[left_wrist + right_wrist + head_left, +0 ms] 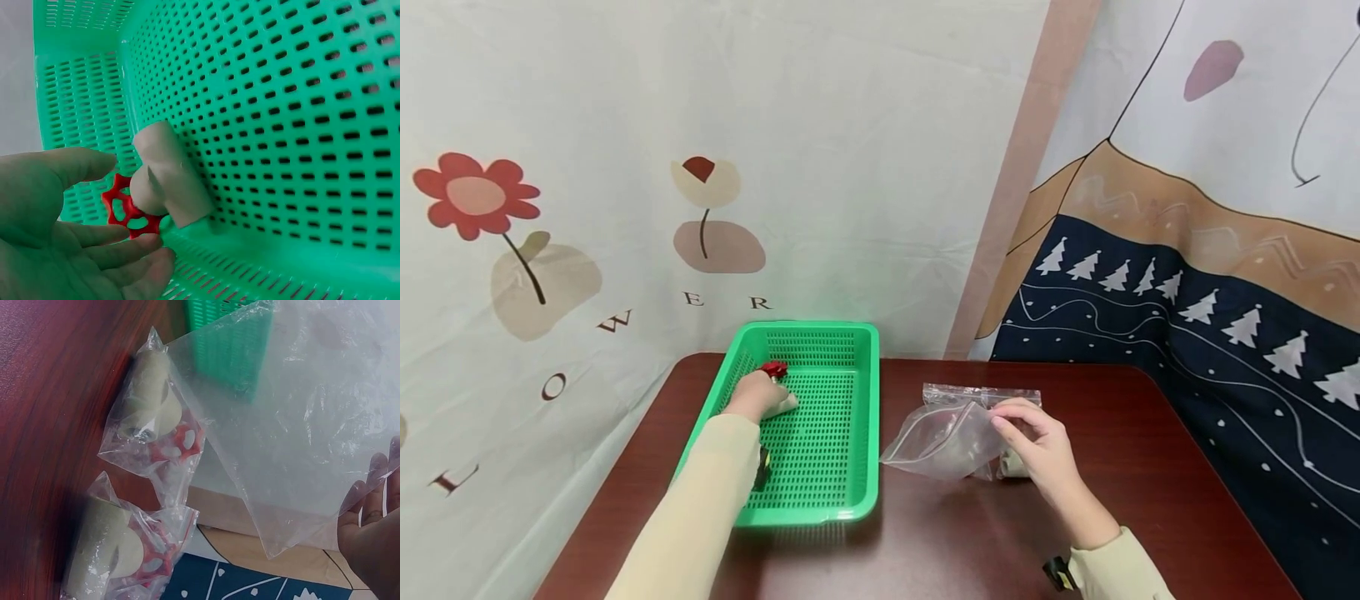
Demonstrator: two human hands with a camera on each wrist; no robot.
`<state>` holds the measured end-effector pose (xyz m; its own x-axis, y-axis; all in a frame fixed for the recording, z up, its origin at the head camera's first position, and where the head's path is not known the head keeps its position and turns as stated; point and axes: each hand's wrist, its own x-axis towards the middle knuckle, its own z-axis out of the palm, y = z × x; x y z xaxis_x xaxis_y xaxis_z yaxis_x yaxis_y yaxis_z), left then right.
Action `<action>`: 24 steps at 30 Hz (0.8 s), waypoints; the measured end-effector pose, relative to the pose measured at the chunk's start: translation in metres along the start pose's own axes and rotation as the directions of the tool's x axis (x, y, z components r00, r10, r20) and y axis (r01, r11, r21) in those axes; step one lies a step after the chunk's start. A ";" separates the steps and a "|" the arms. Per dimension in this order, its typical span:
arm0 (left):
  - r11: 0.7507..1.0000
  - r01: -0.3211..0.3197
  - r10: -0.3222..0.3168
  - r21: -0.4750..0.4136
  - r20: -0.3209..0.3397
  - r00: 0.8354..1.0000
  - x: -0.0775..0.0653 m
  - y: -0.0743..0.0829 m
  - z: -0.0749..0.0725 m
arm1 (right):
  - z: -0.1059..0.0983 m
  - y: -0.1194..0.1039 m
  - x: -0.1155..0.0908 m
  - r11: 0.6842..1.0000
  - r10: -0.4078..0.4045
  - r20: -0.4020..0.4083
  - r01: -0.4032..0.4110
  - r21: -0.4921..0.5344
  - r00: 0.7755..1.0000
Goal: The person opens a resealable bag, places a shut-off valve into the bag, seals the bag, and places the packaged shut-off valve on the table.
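A beige T-shaped valve (172,178) with a red handwheel (119,203) lies in the green basket (871,433). My left hand (754,397) reaches into the basket beside it. In the left wrist view, that hand's fingers (119,253) are at the red handwheel, while the thumb stays apart from the valve. My right hand (1041,446) pinches the edge of a clear zip bag (936,442), whose mouth gapes toward the basket. Nothing shows inside this bag.
Two more clear bags, an upper one (147,394) and a lower one (100,550), each hold a beige valve with a red handwheel on the dark red table (1120,450). A printed curtain (865,167) hangs behind the table.
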<state>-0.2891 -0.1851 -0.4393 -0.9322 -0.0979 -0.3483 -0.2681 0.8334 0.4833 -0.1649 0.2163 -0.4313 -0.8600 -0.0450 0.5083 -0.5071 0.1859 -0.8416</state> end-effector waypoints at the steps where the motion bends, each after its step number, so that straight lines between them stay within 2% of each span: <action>1: 1.000 0.000 0.000 -0.001 -0.002 1.000 0.000 0.000 0.001 | 0.000 0.000 0.000 1.000 0.000 -0.001 0.000 0.001 1.000; 4: 1.000 0.006 -0.006 -0.013 0.027 1.000 0.003 -0.002 0.003 | 0.000 0.000 0.000 1.000 0.003 -0.003 -0.003 0.002 1.000; 7: 1.000 -0.009 0.008 0.011 0.037 0.999 0.003 -0.004 0.005 | 0.001 -0.001 0.000 1.000 0.007 0.000 -0.007 -0.005 1.000; 15: 0.993 -0.067 0.071 0.099 -0.040 0.997 0.002 -0.011 0.011 | -0.001 -0.001 -0.002 1.000 0.003 0.003 -0.003 -0.018 1.000; 20: 0.991 -0.059 0.057 0.118 0.021 0.998 0.010 -0.015 0.018 | -0.001 -0.001 -0.002 1.000 0.014 -0.006 -0.014 -0.018 1.000; 23: 0.990 -0.057 0.046 0.127 0.088 0.995 0.014 -0.016 0.021 | 0.000 0.000 -0.003 1.000 -0.002 -0.012 0.002 -0.011 1.000; 24: 0.995 -0.043 0.033 0.094 0.102 0.994 0.014 -0.016 0.021 | 0.000 0.000 -0.003 1.000 -0.006 -0.017 0.006 -0.008 1.000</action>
<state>-0.2930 -0.1888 -0.4689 -0.9109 -0.0144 -0.4123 -0.2040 0.8844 0.4198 -0.1619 0.2168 -0.4328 -0.8561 -0.0294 0.5160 -0.5114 0.1934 -0.8373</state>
